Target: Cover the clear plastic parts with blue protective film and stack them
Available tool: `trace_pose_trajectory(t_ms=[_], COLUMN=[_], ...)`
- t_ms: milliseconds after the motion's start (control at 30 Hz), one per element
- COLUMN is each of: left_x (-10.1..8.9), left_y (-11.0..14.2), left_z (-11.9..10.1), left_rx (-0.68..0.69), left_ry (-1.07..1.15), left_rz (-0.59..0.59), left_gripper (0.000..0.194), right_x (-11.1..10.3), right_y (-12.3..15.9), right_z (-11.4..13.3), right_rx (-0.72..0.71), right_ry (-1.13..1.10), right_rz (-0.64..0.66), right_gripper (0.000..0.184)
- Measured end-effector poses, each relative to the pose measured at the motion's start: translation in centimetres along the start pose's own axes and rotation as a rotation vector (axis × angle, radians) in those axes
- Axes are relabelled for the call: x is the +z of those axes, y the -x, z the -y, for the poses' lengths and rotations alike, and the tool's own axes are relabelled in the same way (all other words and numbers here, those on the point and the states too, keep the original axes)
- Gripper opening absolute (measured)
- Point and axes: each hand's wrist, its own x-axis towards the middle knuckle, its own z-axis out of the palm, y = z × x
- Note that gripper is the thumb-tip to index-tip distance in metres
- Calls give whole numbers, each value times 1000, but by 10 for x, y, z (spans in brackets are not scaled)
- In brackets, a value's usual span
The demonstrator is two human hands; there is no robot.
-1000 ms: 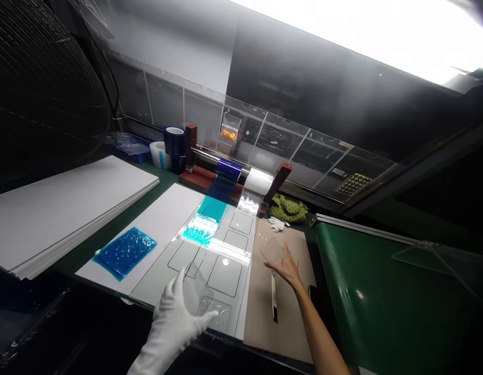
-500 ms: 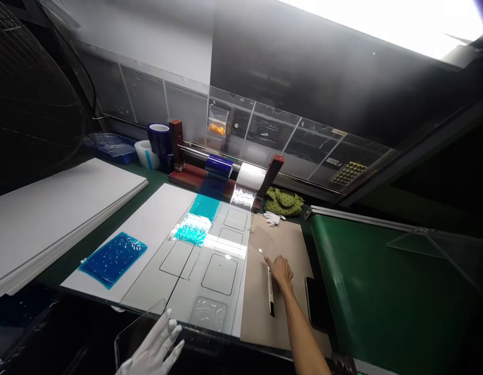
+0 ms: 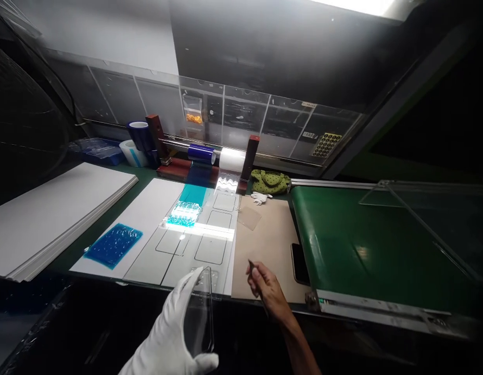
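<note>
My left hand (image 3: 175, 317), in a white glove, grips a clear rectangular panel (image 3: 200, 320) by its opposite edges. The panel stands tilted in front of the table's near edge. My bare right hand (image 3: 267, 289) is closed around a slim knife-like tool (image 3: 251, 266), whose dark tip points up. Most of the tool is hidden by the fingers. Both hands are apart, with the right one over the near part of the brown board (image 3: 265, 234). A thin clear square sheet (image 3: 249, 217) lies farther back on that board.
Blue (image 3: 200, 154) and clear film rolls (image 3: 231, 159) sit on a stand behind the outlined glass sheet (image 3: 148, 265). A blue film piece (image 3: 114, 246) lies left, near stacked white sheets (image 3: 62, 208). A phone (image 3: 300, 263) and green conveyor belt (image 3: 343, 234) are right.
My right hand has picked up the slim tool from the brown board and drawn it nearer. My left hand has raised the panel and turned it more upright, moving right. The view has shifted.
</note>
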Motion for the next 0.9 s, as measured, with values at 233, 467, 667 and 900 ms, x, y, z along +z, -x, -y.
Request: trace_pose_trajectory(t_ms=[233,467,667,900], left_x=[8,17,21,22], left_y=[18,33,32,22], left_z=[-47,-96,-110,-123], left_rx=[157,228,253,307], left_ry=[-237,-203,-227,-216], left_rz=[174,248,290,370], left_gripper=[121,117,121,117], right_x=[-5,-6,-6,-7], right_y=[100,147,162,174], right_z=[65,31,20,12], right_rx=[-69,-74,-133,-131], right_ry=[218,93,63,82], right_rz=[205,112,75,-2], right_gripper=[30,90,96,97])
